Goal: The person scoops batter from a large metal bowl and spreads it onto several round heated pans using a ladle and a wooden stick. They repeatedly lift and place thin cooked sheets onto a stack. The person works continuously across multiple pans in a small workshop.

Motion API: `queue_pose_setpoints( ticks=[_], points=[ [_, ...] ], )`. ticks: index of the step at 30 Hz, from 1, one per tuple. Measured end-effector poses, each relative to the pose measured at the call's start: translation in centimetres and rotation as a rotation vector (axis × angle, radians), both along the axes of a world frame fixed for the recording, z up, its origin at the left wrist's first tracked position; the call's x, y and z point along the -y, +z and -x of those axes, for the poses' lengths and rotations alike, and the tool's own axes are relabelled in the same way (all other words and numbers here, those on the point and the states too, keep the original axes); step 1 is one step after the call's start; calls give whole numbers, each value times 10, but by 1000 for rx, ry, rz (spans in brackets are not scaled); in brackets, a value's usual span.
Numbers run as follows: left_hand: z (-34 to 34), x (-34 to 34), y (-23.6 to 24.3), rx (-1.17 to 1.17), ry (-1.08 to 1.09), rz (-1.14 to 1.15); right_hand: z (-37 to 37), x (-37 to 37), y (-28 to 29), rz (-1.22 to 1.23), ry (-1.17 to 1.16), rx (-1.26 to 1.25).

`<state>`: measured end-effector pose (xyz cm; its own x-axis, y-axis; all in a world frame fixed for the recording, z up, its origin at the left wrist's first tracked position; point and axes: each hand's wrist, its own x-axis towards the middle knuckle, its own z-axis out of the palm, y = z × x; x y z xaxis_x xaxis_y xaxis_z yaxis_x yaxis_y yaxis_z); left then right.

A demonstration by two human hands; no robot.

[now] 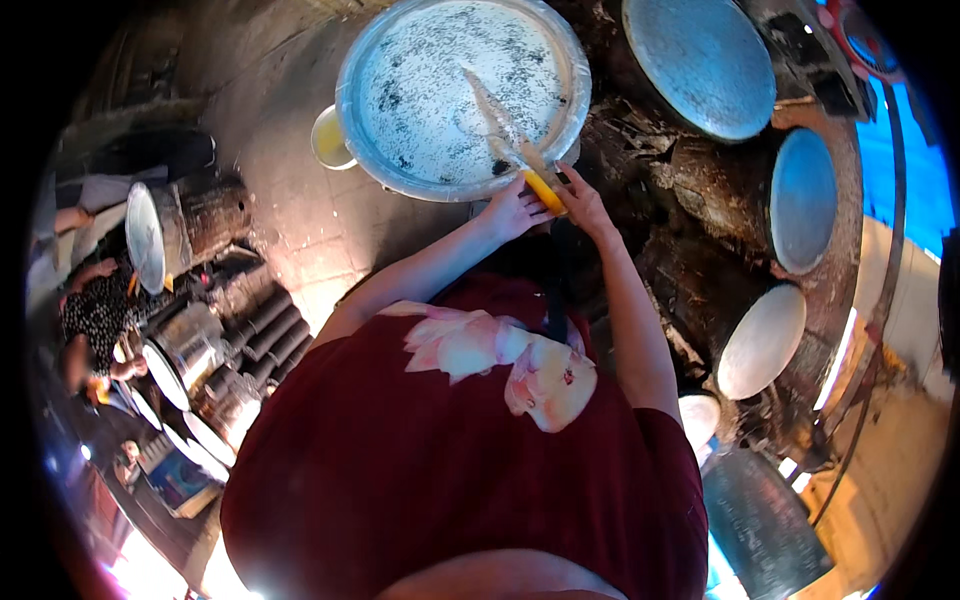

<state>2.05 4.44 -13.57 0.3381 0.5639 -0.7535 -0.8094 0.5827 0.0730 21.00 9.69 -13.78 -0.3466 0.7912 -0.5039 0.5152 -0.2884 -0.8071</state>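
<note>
A wide metal pan (410,110) at the top holds a white layer densely speckled with dark bits. Over its near half lies a long pale utensil (490,105) with a wire loop beside it and a yellow handle (542,188). My left hand (510,210) grips around the yellow handle just below the pan's rim. My right hand (582,205) holds the same handle from the right, fingers closed on it. A small container (332,150) with yellow contents sits left of the pan, partly behind it.
Round metal trays (700,60) top sooty hearths down the right, beside a hanging blue sheet (910,170). More rounds (145,238) and dark stacked cylinders (270,325) stand left, where another person in dotted clothing (95,320) is at work. Paved floor (280,200) lies between.
</note>
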Motion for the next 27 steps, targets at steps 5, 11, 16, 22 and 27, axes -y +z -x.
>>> queue_pose_setpoints(
  ticks=[5, 11, 16, 22, 27],
  points=[
    [37, 8, -37, 289, 277, -99, 24, -40, 40, 510, 79, -205],
    [59, -16, 11, 669, 610, 23, 36, -78, 35, -497, 351, 249],
    [94, 1, 76, 864, 554, 16, -34, -13, 98, -305, 301, 114],
    [150, 68, 78, -649, -279, -90, -66, -8, 188, 315, 75, -109],
    [175, 41, 68, -1802, -1009, -114, -33, -9, 150, 230, 202, 3]
  ],
)
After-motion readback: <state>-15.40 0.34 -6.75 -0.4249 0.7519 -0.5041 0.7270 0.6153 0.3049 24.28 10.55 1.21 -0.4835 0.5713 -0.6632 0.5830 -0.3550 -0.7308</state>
